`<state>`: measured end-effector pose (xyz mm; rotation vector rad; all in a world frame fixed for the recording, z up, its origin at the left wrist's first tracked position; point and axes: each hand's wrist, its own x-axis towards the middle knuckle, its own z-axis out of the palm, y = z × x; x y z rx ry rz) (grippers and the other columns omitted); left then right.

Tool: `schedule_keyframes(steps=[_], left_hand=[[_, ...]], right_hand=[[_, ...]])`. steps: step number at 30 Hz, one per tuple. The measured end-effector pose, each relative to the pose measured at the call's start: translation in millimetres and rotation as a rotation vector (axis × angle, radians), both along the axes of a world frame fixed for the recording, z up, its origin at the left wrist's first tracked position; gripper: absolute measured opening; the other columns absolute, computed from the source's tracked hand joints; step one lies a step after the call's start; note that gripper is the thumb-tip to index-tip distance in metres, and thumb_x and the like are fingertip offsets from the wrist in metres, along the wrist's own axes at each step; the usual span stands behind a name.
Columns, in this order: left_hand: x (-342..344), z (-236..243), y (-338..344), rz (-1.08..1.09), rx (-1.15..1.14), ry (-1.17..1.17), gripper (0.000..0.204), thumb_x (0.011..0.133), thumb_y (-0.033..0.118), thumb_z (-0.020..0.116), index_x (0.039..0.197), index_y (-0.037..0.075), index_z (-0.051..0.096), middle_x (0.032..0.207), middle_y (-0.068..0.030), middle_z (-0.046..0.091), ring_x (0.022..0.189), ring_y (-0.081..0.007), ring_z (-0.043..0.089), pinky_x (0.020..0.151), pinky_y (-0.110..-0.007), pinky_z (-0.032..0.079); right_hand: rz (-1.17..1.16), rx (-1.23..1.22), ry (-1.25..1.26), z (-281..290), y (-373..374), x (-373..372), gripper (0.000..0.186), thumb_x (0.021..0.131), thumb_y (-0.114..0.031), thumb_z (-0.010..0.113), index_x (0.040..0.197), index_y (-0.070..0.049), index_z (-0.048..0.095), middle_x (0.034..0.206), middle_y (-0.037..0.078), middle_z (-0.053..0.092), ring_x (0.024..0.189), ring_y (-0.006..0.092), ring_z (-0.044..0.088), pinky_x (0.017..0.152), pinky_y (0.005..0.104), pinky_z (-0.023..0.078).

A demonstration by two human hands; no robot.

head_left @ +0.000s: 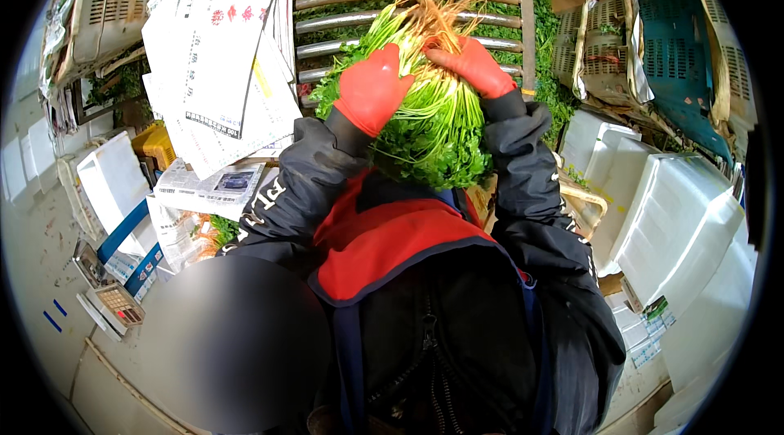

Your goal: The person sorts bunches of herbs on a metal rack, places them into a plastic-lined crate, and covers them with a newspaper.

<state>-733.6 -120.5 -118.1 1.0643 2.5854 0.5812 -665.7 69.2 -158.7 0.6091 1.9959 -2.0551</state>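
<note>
A large bunch of coriander [445, 112] lies across my front, its orange-brown roots [433, 14] pointing away from me and its leaves toward my apron. My left hand [374, 90], in a red glove, is closed at the left side of the stems, fingers curled in. From the right, my right hand [474, 67], also red-gloved, grips the stems just below the roots, thumb pressed on them. Under the bunch is a rack of rounded metal bars [327, 24], with more greens showing between the bars.
Large printed paper sheets [224, 51] are stacked left of the rack, with newspaper [208, 190] below them. White foam boxes [678, 206] stand at the right, another foam box [114, 186] at the left. Plastic crates [604, 51] and a scale [118, 304] flank me.
</note>
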Motion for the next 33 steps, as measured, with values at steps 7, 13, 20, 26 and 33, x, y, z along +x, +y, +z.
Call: schedule_keyframes(steps=[7,13,20,26,33], left_hand=[[4.0,-9.9,-2.8,0.282,0.275,0.162,0.033,0.073,0.026,0.068,0.098,0.008,0.059,0.077,-0.0114,0.061,0.069,-0.0303,0.060,0.061,-0.038,0.047],[-5.8,-29.6,0.7,0.194,0.194,-0.068,0.031,0.074,0.029,0.068,0.095,0.008,0.061,0.077,-0.0099,0.061,0.069,-0.0292,0.060,0.061,-0.039,0.046],[-23.3,-18.9,4.6,0.013,0.086,-0.061,0.020,0.080,0.027,0.059,0.088,0.009,0.059,0.079,-0.0144,0.061,0.075,-0.0352,0.059,0.063,-0.043,0.045],[-25.0,-22.0,2.9,-0.032,0.147,0.008,0.015,0.081,0.022,0.056,0.087,0.009,0.060,0.077,-0.0143,0.061,0.074,-0.0362,0.058,0.061,-0.044,0.045],[-20.4,-13.8,14.1,-0.017,0.058,-0.164,0.024,0.079,0.031,0.061,0.078,0.008,0.059,0.070,-0.0146,0.060,0.068,-0.0353,0.058,0.060,-0.044,0.044]], right_hand=[[-0.042,0.175,-0.039,1.2,-8.4,-1.3,0.038,0.076,-0.034,0.066,0.096,-0.003,0.064,0.078,0.007,0.065,0.068,0.0160,0.057,0.066,0.0294,0.046],[0.062,0.230,0.002,-30.4,-3.8,-17.7,0.039,0.075,-0.033,0.066,0.097,-0.001,0.065,0.071,0.008,0.063,0.061,0.0165,0.055,0.061,0.0327,0.044],[-0.111,0.293,-0.100,5.2,-9.6,3.0,0.036,0.077,-0.026,0.066,0.100,0.002,0.064,0.075,0.006,0.065,0.064,0.0127,0.056,0.061,0.0290,0.045],[-0.343,0.232,-0.091,-11.7,6.4,23.0,0.033,0.081,-0.022,0.068,0.103,0.002,0.064,0.082,0.001,0.063,0.067,0.0077,0.052,0.061,0.0234,0.043],[-0.272,0.400,0.027,-42.8,15.8,18.8,0.036,0.079,-0.029,0.065,0.102,-0.001,0.064,0.082,0.016,0.066,0.073,0.0266,0.062,0.069,0.0347,0.047]])
